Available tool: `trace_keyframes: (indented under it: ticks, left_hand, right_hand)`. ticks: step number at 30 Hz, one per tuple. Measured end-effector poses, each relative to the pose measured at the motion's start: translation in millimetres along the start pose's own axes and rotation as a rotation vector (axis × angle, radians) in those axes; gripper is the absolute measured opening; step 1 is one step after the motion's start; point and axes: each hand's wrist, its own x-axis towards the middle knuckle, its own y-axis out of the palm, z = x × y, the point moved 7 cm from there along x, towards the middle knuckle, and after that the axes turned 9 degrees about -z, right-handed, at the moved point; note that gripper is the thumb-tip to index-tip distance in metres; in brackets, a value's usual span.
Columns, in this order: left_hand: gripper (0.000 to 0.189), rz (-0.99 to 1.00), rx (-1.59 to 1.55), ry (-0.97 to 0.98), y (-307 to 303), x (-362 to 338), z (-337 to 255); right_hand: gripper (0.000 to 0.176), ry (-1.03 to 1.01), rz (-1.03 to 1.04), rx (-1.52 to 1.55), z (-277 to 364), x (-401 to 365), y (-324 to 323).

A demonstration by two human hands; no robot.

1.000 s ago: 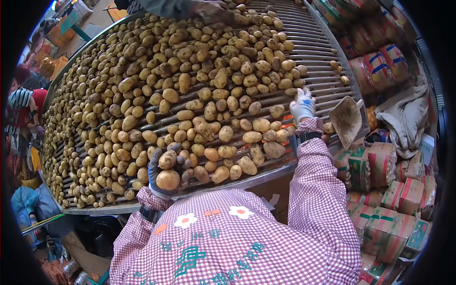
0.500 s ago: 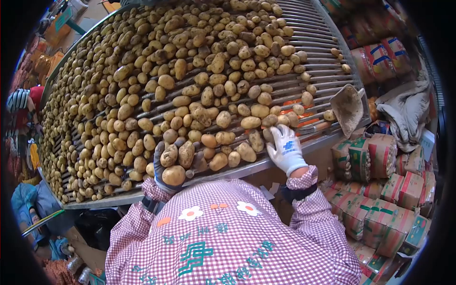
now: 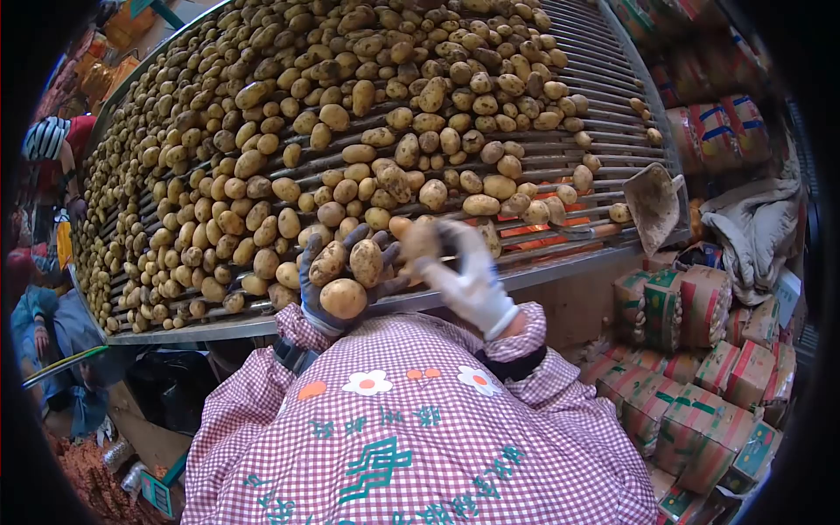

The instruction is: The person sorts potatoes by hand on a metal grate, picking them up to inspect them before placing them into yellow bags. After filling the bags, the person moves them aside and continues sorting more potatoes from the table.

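Note:
My left hand (image 3: 315, 299), in a dark-palmed glove, is cupped palm up at the table's near edge. Its fingers curl round several potatoes (image 3: 343, 298), one near the wrist and others against the fingers. Just to its right, my right hand (image 3: 471, 278) in a white glove is smeared by motion. A blurred brownish potato (image 3: 422, 242) is at its fingertips, close to the left hand's fingers. Many more soil-marked potatoes (image 3: 249, 164) cover the slatted metal table (image 3: 604, 114) beyond both hands.
A scoop (image 3: 654, 208) lies at the table's right edge. Stacked cardboard boxes (image 3: 669, 306) and a grey cloth (image 3: 748, 227) are on the right. At far left stands another person in a striped sleeve (image 3: 46, 140). A black bag (image 3: 175, 389) hangs below the table.
My right hand has left the table's potatoes and moved left, carrying a potato up to my left hand. My left hand still cups its potatoes. The view has shifted slightly.

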Motion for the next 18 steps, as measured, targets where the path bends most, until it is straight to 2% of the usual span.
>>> trace_keyframes:
  ticks: [1,2,5,6,7,9,10,12,13,15,18]
  left_hand:
    - [0.08,-0.045,-0.147,0.006,-4.1,-1.0,-1.0]
    - [0.08,-0.042,-0.149,0.007,-4.2,-3.0,-0.8]
    - [0.072,0.04,-0.108,0.057,2.5,0.8,6.9]
    - [0.069,0.07,-0.095,0.078,-1.1,-11.7,5.6]
    - [0.066,0.096,-0.085,0.099,0.9,-12.0,3.6]
    - [0.06,0.144,-0.065,0.139,13.3,5.5,3.9]
    - [0.058,0.165,-0.053,0.159,14.5,3.3,3.7]
    - [0.052,0.213,-0.022,0.203,16.9,-1.9,0.3]
    - [0.05,0.238,-0.006,0.23,18.6,-3.6,0.0]
    - [0.044,0.284,0.035,0.275,20.4,-9.9,-0.6]
    - [0.037,0.356,0.092,0.337,26.9,-12.4,-1.2]
  right_hand:
    - [0.052,-0.019,0.132,0.04,11.7,-2.9,16.0]
    - [0.05,0.016,0.194,0.117,10.8,-8.8,25.6]
    - [0.049,0.121,0.225,0.203,6.2,-5.7,5.4]
    - [0.051,-0.009,0.158,-0.01,-6.7,-5.9,-11.5]
    - [0.06,-0.165,0.128,-0.393,-15.0,-4.7,-27.3]
    - [0.072,-0.18,0.19,-0.909,-47.8,-12.4,-44.7]
    - [0.072,-0.183,0.201,-0.91,-56.4,-13.2,-42.0]
    - [0.079,0.023,0.297,-0.879,-82.4,-9.4,-37.1]
    - [0.079,0.011,0.307,-0.879,-74.5,-2.9,-31.4]
    - [0.078,0.157,0.328,-1.032,-62.1,4.9,-21.8]
    - [0.07,0.065,0.278,-0.948,-68.0,6.2,-18.8]
